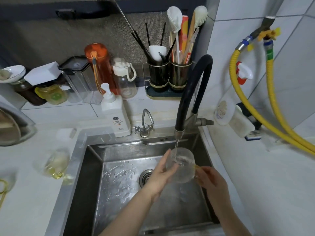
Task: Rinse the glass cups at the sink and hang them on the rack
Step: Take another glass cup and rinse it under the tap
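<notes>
A clear glass cup with an amber handle is held over the steel sink, right under the black faucet. A thin stream of water runs into it. My right hand grips the cup by its handle. My left hand lies against the cup's left side, fingers straight and thumb on the glass. More glass cups stand on the counter left of the sink, blurred. No rack is in view.
A soap pump bottle and a small tap stand behind the sink. Bottles, jars and a utensil holder line the back. Yellow hoses hang on the right wall. A pot lid lies at far left.
</notes>
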`<state>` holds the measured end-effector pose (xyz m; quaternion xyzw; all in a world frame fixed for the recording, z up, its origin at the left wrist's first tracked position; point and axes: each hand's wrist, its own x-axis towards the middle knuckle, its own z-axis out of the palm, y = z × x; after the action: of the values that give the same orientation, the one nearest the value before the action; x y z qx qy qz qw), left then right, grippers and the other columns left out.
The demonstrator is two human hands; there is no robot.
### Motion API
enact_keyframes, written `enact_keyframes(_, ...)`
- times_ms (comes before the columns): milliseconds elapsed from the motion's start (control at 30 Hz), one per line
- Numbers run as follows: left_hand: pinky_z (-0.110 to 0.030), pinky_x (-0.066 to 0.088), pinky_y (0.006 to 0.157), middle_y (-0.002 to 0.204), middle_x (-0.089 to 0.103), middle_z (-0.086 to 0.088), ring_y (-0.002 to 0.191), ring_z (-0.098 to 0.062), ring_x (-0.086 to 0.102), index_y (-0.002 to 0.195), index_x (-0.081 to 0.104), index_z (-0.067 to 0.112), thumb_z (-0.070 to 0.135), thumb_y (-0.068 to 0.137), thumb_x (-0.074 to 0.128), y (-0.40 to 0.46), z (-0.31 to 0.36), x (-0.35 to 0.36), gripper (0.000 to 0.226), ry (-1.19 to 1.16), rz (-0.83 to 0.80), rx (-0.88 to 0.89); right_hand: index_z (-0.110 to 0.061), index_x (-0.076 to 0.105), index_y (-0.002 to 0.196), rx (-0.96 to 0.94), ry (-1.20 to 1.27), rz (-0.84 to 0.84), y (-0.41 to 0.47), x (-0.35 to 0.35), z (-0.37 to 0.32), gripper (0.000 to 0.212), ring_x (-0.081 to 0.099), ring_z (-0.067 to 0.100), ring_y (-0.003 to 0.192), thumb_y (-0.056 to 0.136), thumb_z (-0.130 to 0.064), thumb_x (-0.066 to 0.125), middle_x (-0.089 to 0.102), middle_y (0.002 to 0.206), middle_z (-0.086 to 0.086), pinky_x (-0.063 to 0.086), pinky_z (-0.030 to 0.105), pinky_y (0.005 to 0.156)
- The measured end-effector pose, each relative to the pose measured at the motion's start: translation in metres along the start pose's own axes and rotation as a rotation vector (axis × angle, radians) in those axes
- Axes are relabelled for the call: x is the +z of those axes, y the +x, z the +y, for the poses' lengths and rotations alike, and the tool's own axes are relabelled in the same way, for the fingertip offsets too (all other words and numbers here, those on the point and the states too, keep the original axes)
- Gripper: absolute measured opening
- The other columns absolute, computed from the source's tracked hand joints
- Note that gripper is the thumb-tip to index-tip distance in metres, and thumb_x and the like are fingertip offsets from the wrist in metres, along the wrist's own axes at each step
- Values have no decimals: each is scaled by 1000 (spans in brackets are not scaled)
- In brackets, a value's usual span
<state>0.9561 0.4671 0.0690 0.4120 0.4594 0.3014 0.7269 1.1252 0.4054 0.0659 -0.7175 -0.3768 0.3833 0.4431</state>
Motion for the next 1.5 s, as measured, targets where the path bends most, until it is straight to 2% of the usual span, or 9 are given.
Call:
enact_keyframes(167,-21,42,71,95,59,38,68,11,61,137,39,45,22,90,60,-6,-5,-22,57,-50,73,17,-30,63,80,-28,39,-69,-8,23,-10,12,63,13,68,86,-20,65,68,72,-5,51,24,65)
enact_keyframes(267,-21,48,85,106,48,37,82,17,62,136,39,42,19,91,60,4,12,-4,55,-48,43,35,-30,60,81,-39,26,-8,4,13,-17,13,64,17,74,89,-20,62,67,76,-3,52,29,68)
enact_keyframes(400,-39,46,103,138,48,15,117,-9,58,127,52,45,28,73,77,-1,0,1,62,-111,21,0,-30,60,81,-29,-6,-10,-4,-1,-4,10,67,23,76,88,-22,63,69,77,1,56,38,71)
enact_keyframes(667,-21,54,69,114,65,0,82,-7,69,131,51,26,19,82,69,14,22,-15,52,-172,160,-14,-31,60,82,-83,42,-2,9,26,-27,10,60,4,65,89,-24,62,65,73,-7,46,12,58)
enact_keyframes(767,-33,53,78,95,72,-2,77,-18,64,121,55,23,21,84,68,14,19,-4,40,-277,123,-108,-30,60,85,-85,29,62,0,24,-22,7,61,10,69,90,-25,61,66,75,-6,44,13,59)
enact_keyframes(867,-43,52,88,103,70,-3,91,-24,66,126,51,26,25,85,67,7,16,-9,45,-319,168,-149,-25,63,90,-1,54,50,-14,37,-12,3,66,13,76,89,-27,61,68,80,-5,51,21,66)
enact_keyframes(1067,-26,45,93,124,56,8,102,-4,57,138,42,29,26,85,67,-7,17,-22,58,153,210,24,-13,65,97,76,220,37,-17,48,-9,12,69,15,80,93,-20,56,70,90,5,58,29,71)
enact_keyframes(1200,-38,35,112,141,44,9,128,-11,43,134,46,41,44,76,74,-12,16,-39,64,303,196,89,-8,63,93,216,439,-12,-21,58,-17,12,68,25,81,95,-13,52,69,89,15,57,23,59)
enact_keyframes(1500,-35,32,113,128,40,2,125,-12,41,139,43,34,43,72,78,-15,29,-56,76,585,273,163,2,56,96,524,783,-162,-32,83,-25,20,66,28,83,98,-15,45,66,90,20,59,26,54)
